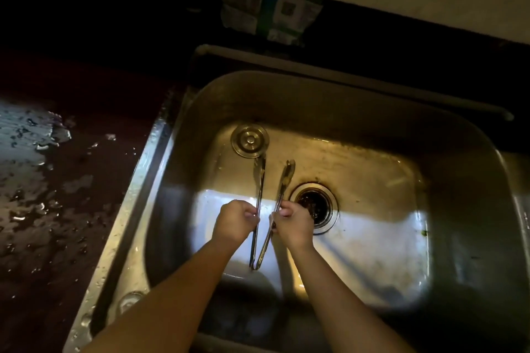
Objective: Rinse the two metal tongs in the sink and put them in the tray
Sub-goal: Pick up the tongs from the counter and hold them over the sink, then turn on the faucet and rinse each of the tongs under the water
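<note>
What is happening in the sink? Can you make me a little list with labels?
place: metal sink, dim light
tool: one pair of metal tongs, arms spread, joined end toward the person
left hand: grips the left arm of the tongs
right hand: grips the right arm
drain: open, just right of the tongs
stopper: lying on the sink floor by the left tip
counter: wet
second tongs, tray: not in view

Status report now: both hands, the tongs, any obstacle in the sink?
Left hand and right hand each grip one arm of one tongs, spread open over the sink. Second tongs and tray not in view. Loose drain cover touches the tips.
</note>
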Available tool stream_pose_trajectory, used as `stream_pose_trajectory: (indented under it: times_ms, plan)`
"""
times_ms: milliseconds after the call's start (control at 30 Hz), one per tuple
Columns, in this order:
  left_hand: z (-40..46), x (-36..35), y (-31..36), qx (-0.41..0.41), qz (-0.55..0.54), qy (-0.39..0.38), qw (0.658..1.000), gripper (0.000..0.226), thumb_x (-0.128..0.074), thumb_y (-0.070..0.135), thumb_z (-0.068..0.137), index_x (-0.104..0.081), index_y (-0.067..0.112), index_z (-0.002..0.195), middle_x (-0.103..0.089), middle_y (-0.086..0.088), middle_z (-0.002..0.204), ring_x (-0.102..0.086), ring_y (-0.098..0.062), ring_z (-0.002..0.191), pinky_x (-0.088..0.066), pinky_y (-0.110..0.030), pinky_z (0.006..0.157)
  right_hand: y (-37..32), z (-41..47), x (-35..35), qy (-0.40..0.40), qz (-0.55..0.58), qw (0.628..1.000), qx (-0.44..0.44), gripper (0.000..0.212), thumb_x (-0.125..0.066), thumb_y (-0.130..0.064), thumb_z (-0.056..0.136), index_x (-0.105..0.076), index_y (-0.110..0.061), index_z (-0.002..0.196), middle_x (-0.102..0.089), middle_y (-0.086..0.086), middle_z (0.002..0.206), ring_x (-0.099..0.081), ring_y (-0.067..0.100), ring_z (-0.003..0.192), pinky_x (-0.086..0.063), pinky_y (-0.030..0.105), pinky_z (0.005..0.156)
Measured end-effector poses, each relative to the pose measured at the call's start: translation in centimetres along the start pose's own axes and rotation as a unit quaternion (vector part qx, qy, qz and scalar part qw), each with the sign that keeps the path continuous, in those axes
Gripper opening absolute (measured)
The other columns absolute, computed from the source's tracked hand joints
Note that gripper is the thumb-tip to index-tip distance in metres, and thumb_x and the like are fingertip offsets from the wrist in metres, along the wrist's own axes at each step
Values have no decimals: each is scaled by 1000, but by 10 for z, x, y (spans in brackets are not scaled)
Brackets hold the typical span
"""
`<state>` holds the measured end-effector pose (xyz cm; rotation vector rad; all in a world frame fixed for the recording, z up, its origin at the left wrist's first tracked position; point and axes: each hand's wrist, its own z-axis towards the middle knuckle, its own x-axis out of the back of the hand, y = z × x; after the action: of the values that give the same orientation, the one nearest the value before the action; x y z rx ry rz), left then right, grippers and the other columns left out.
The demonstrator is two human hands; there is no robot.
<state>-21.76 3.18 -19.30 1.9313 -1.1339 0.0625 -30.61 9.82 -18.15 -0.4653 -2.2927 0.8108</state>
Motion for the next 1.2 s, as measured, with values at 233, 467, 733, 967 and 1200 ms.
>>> stream_pose_trajectory:
  times_ms: [233, 467, 733, 967, 1200]
  plan:
    - [5, -5, -4, -10, 47, 15, 999, 19, -59, 3, 78, -69, 0, 93, -71, -19, 99, -65, -27, 85, -50, -27, 80, 5, 4, -1, 1, -39, 999, 13, 30, -56, 2, 83, -63, -3, 111, -67, 15, 89, -65, 29, 86, -55, 40, 82]
    - [-14, 7, 16, -84, 231, -50, 968, 27, -56, 28, 85, -61, 14, 108, -67, -12, 110, -62, -26, 97, -49, -33, 84, -6, -14, 34, -13, -124, 992, 32, 16, -52, -7, 87, -67, -8, 90, -70, 10, 95, -61, 21, 86, -47, 27, 71]
    - [-105, 8, 84, -225, 387, -27, 894, 34, -44, 40, 90, -58, 17, 110, -67, -11, 110, -61, -29, 100, -45, -36, 82, -34, -87, 113, -2, -243, 962, 126, 18, -53, -17, 86, -69, -16, 93, -71, 9, 102, -62, 28, 94, -50, 33, 78]
    - [-167, -22, 104, -387, 318, 100, 859, 25, -46, 32, 88, -61, 16, 101, -70, -7, 98, -62, -27, 88, -43, -37, 80, -16, -150, 179, 107, -266, 942, 176, 28, -50, -22, 90, -62, -14, 114, -63, 10, 119, -55, 28, 109, -45, 38, 92]
    - [-192, -67, 87, -434, 337, 61, 834, 34, -46, 30, 91, -57, 14, 118, -65, -8, 118, -59, -27, 107, -38, -43, 99, 17, -189, 221, 197, -256, 930, 177, 33, -49, -21, 89, -59, -15, 120, -59, 6, 127, -52, 23, 115, -43, 33, 96]
